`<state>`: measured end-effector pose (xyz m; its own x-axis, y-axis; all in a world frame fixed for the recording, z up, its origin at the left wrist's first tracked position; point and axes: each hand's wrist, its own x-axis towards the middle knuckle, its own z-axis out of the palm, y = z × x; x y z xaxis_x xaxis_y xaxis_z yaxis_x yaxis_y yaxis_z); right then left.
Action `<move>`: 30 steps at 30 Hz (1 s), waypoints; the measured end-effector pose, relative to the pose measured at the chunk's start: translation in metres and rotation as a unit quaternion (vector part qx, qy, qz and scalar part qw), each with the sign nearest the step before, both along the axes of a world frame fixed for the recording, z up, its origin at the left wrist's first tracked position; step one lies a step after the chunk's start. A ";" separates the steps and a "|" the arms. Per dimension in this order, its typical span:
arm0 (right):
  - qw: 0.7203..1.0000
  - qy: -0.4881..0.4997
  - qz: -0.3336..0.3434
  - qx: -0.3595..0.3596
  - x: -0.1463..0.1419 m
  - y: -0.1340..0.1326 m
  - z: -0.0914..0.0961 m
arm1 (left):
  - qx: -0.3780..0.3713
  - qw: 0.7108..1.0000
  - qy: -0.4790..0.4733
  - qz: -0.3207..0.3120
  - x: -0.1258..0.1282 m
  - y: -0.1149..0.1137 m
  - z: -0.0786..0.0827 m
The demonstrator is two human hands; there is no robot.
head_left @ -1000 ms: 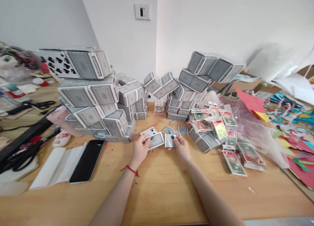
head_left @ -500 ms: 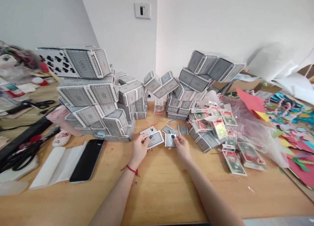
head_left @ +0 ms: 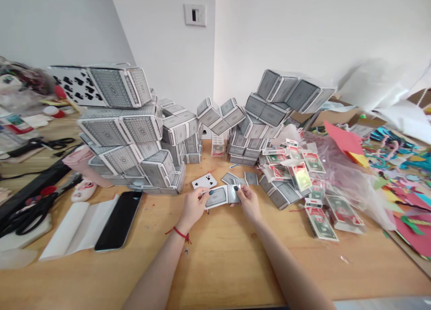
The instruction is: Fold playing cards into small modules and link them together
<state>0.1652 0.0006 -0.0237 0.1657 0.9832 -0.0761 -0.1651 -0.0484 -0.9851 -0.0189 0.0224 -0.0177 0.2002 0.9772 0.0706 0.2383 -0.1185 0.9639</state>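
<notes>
Grey-backed playing card (head_left: 216, 197) held in the fingers of the left hand (head_left: 194, 206) above the table (head_left: 222, 260), end to end with a second card (head_left: 232, 195) pinched by the right hand (head_left: 251, 204); whether they touch is hard to tell. Card blocks (head_left: 123, 128) stand stacked far left.

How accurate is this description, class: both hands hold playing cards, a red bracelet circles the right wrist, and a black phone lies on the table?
One detail is wrong: the red bracelet circles the left wrist, as the head view shows. Otherwise, both the left hand and right hand hold playing cards, and a black phone lies on the table.
</notes>
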 end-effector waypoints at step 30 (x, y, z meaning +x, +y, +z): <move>0.991 -0.063 0.118 0.020 -0.006 -0.015 0.014 | 0.050 0.998 0.034 -0.007 0.001 -0.003 0.006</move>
